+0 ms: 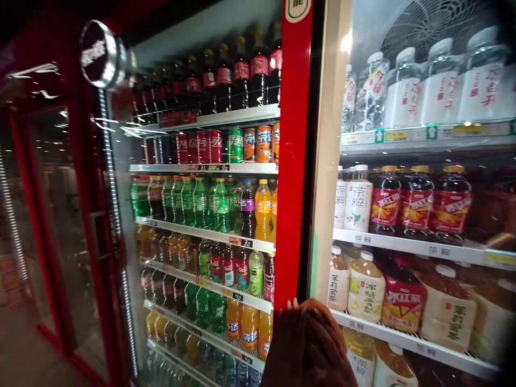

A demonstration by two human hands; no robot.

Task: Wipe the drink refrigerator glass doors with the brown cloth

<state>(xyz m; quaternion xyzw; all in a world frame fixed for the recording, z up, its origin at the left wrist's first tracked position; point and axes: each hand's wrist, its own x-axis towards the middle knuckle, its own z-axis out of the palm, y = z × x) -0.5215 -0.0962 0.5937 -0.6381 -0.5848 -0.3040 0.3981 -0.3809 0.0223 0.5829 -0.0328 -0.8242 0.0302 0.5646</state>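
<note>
Red, smooth-faced and flat, an upright door frame [296,161] serves as landmark; black edge strip [316,107] along its right side, pale trim [331,107] beyond that. Dark hand shape [312,344] at the frame's lower part, fingertips [289,305] against or just before its red face, remainder reaching across the black strip. Fingers bunched close together, knuckles rounded, skin in deep shadow. Cannot tell whether one hand or two overlap here, nor how firmly the frame is gripped, if at all.

Left of frame: cooler shelves with slim white fronts [209,234]. Cola bottles [242,70] uppermost, dark, narrow-necked, red-labelled. Below, cylindrical metal cans [264,142], orange, green and red. Lower again, ribbed green plastic bottles [199,199] and, nearer the frame, a glossy orange-drink bottle [263,209].

Far left of frame: round chrome-rimmed sign [94,54], above a beaded light strip [116,215].

Right of frame: second cooler. Clear water bottles [441,86], white caps, paper-white labels, before a round wire fan grille [427,24]. Beneath, red-labelled tea bottles [419,196], gold caps; lower, squat, broad-shouldered jugs [365,287], white-capped.
</note>
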